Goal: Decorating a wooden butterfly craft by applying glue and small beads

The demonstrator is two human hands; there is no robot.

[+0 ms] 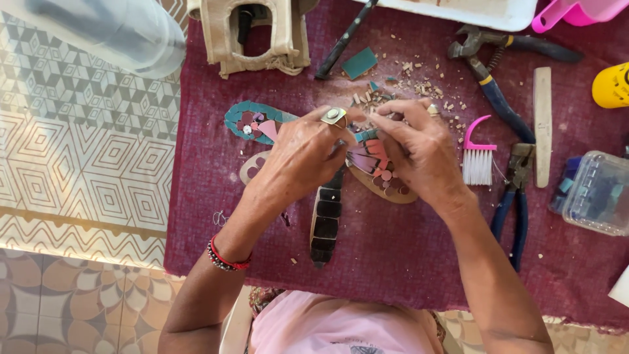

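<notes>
Both my hands were over the middle of the butterfly mosaic (327,216), which lay flat on the dark red cloth (406,262). My left hand (304,157), with a big ring (334,117) on one finger, had its fingers bent and its fingertips pressed toward the fingertips of my right hand (416,147). They met just above the upper part of the butterfly. I think they pinched a very small piece between them, but it was hidden, so I cannot tell what it was. The left wing with teal and pink pieces (252,123) showed beside my left hand, and the right wing with pink and orange pieces (377,167) showed under my right hand. The dark body of the butterfly pointed toward me. Near my right hand stood a small pink brush (478,157), and beside it lay blue-handled pliers (514,196). A clear plastic box with tiles (596,193) was farther to the right. Small chips (419,85) lay on the cloth behind my hands.
</notes>
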